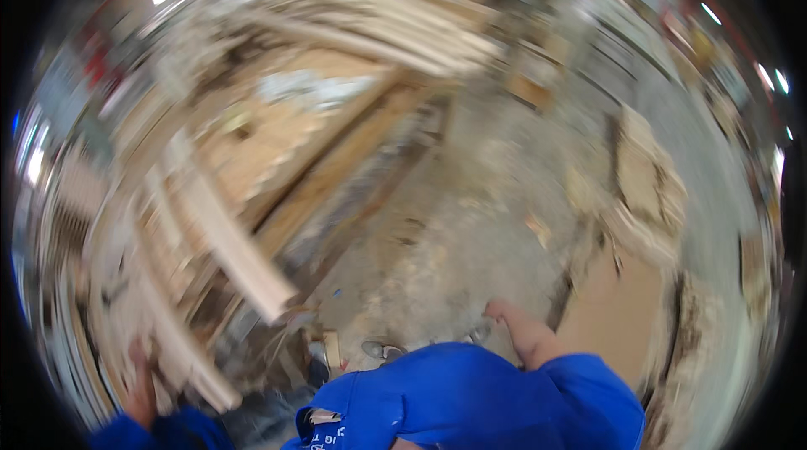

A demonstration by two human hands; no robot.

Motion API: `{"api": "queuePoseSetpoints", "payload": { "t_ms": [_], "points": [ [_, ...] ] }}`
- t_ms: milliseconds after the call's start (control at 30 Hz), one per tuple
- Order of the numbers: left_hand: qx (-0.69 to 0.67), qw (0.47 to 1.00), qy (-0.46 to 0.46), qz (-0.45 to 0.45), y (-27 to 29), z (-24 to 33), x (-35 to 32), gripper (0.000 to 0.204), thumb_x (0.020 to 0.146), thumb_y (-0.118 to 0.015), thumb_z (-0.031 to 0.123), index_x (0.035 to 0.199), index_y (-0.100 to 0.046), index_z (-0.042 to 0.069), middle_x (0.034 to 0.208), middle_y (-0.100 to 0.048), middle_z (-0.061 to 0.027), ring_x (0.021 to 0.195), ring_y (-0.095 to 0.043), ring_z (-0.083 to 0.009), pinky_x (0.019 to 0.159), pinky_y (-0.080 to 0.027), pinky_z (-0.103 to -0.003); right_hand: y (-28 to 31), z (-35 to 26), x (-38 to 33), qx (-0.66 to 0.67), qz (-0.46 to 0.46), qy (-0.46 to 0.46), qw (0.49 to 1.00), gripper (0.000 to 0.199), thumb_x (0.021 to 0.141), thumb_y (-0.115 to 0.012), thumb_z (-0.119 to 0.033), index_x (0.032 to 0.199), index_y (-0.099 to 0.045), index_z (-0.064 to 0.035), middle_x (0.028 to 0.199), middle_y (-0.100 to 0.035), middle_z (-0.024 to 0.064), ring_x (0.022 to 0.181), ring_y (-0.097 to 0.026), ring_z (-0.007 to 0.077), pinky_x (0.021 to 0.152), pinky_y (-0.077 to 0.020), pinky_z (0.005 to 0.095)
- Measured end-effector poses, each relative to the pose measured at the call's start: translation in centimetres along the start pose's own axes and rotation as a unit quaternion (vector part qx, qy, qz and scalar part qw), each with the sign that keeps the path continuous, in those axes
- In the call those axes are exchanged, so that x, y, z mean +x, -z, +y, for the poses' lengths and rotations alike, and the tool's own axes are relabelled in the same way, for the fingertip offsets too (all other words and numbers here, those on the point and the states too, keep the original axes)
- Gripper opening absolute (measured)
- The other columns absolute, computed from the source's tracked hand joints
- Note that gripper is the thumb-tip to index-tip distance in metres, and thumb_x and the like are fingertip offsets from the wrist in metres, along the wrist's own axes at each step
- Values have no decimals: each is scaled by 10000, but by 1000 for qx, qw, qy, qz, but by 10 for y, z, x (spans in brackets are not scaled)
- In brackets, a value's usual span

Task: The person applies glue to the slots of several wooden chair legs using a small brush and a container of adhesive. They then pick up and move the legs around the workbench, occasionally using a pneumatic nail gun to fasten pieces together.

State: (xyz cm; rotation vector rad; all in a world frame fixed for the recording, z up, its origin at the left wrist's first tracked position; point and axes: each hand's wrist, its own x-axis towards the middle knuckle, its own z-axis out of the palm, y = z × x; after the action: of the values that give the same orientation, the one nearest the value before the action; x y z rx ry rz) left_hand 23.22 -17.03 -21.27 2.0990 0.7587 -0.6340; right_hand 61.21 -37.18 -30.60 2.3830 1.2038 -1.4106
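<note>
My left hand (141, 387) is at the lower left, raised beside a long pale wood strip (172, 328). Blur smears its fingers, and I cannot tell whether they touch the strip. My right hand (501, 312) reaches out over the concrete floor with no object visible in it; its fingers are too smeared to read. Another pale moulded strip (231, 240) lies across the bench at the left, its near end jutting past the edge. Behind it spreads a wooden bench top (277, 126) with a whitish patch (311, 90) on it.
Long pale boards (378, 25) are stacked at the far side of the bench. To my right, a brown flat panel (614, 307) lies near rough wood pieces (647, 168). A small wooden box (531, 84) stands farther off on the concrete floor (471, 214).
</note>
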Motion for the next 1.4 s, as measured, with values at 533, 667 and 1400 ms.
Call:
{"api": "queuePoseSetpoints", "payload": {
  "t_ms": [533, 667, 1400],
  "points": [
    [59, 988, -6, -141, -31, 257, 191, 479, 855, -517, 379, 1131, -577, -8, 1038, -639, -206, 967, -616, -321, 851, -465, -400, -125, 267, -214, 566, 183, -310, 741, 308, 782, -562, -240, 972, -642, -11, 840, -664, 151, 691, -677, 242, 593, -544, 380],
    [113, 977, -61, -173, -47, 323, 246, 479, 853, -519, 380, 1128, -582, -6, 1038, -639, -208, 970, -615, -322, 855, -463, -400, -144, 266, -207, 645, 165, -346, 661, 319, 779, -570, -237, 989, -641, -8, 817, -663, 145, 703, -678, 232, 595, -549, 369],
    [-13, 991, -5, -133, -25, 562, 470, 375, 854, -545, 370, 1036, -620, 51, 939, -654, -124, 762, -640, -236, 707, -494, -354, 56, 492, -77, 679, 219, -235, 660, 215, 808, -576, -171, 939, -606, -3, 727, -604, 68, 566, -579, 157, 487, -467, 294]
  ]
}}
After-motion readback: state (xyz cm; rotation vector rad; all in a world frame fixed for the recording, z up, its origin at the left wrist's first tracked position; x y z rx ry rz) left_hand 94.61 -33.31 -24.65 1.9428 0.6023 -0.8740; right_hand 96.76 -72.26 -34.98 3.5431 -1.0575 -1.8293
